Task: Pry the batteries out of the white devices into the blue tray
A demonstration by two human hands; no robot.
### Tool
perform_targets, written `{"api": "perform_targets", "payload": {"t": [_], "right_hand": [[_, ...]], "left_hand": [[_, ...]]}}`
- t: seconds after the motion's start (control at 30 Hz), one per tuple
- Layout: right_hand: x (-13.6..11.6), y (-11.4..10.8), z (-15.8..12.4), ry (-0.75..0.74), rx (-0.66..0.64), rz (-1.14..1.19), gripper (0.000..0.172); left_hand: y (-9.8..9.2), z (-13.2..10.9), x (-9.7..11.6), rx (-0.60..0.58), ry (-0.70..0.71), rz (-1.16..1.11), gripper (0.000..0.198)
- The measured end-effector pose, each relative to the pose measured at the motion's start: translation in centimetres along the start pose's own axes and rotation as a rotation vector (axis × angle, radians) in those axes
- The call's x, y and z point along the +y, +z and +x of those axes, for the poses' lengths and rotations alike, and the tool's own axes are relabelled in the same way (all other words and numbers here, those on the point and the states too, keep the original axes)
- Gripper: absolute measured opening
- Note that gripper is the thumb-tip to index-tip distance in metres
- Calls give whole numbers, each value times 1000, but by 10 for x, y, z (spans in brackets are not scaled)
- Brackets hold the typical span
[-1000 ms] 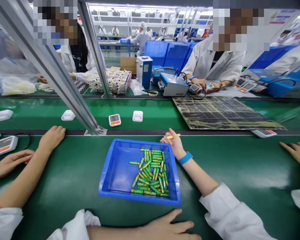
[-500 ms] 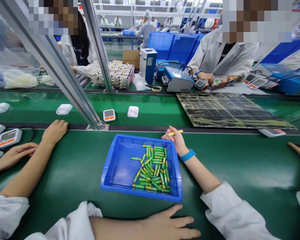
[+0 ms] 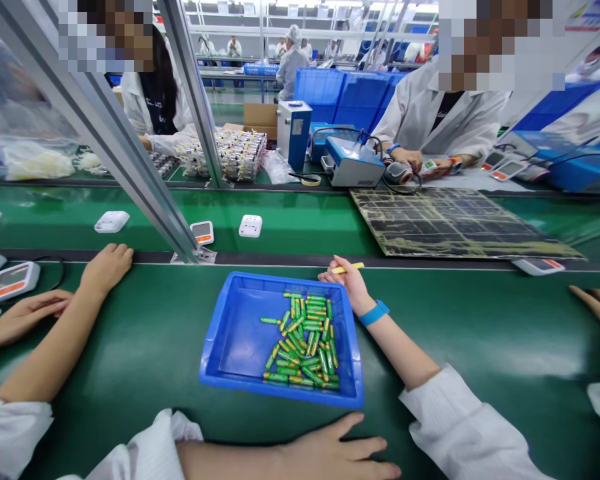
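Our right hand rested on the green bench surface just beyond the far right corner of the shallow blue plastic tray, its fingertips pinching a thin yellow stick. Our left hand lay flat before the tray, fingers spread, holding nothing. Green cylindrical batteries lay heaped in the tray's right half. We judged the light pinch risky: a knock against the rim could drop the stick among them.
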State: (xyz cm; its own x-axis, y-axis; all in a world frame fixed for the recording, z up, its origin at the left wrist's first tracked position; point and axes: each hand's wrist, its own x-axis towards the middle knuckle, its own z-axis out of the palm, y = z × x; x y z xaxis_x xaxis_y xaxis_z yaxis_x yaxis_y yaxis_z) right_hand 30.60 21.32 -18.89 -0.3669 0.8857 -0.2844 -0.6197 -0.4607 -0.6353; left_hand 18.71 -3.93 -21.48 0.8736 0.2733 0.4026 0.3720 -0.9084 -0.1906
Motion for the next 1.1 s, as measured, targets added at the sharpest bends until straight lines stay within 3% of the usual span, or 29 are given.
{"api": "perform_targets", "payload": {"t": [0.1,0.3,0.8,1.1], "right_hand": [[1,-1,1,-8,-2,-20,35],[2,-4,2,-22,-14,-29,34],[3,-1,2,3,-20,-59,34],[4,-1,3,-8,-36,-35,36]], "left_hand": [[-1,1,-1,22,11,9,29],[-3,0,0,-67,26,45,33],[1,0,1,2,-6,15,30],[-13,2,-6,-140,26,136,32]]}}
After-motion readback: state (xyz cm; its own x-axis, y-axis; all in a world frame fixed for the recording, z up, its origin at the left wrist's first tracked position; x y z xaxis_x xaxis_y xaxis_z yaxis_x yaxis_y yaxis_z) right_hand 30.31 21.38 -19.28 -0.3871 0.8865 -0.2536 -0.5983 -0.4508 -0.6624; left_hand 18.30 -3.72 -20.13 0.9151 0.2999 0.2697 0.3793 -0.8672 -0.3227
